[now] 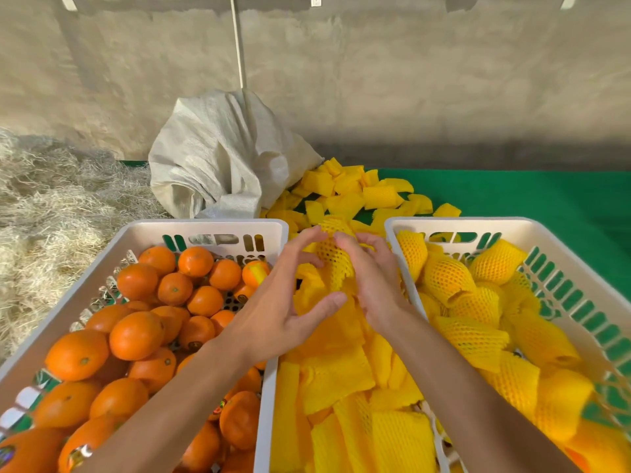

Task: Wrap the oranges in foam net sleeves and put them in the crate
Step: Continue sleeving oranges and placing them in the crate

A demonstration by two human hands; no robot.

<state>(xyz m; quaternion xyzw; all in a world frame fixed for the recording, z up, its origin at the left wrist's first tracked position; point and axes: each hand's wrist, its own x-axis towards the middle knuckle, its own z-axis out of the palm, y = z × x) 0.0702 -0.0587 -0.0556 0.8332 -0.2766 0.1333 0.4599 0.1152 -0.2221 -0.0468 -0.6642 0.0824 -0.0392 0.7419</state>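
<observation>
Two white plastic crates sat on a green table cover (546,196), backed by a rough grey plaster wall (409,80) with a thin white pipe (238,39) running down it. Dry straw (47,206) was heaped at the left, and a crumpled white woven sack (218,158) leaned against the wall behind the crates. The left crate (143,233) held bare oranges (136,334), several with small round stickers whose print was too small to read. The right crate (512,227) held oranges already in yellow net sleeves (447,278). Cut-out lettering on both crates' end walls was partly hidden and not legible. Loose flat yellow sleeves (341,377) filled the gap between the crates and spilled over the cover behind them. Above that pile, the right hand (374,281) grasped one yellow foam net sleeve (336,264), fingers curled around its right side. The left hand (283,295) was released, fingers spread and relaxed, fingertips touching the sleeve's left edge. Whether an orange sat inside that sleeve could not be told.
</observation>
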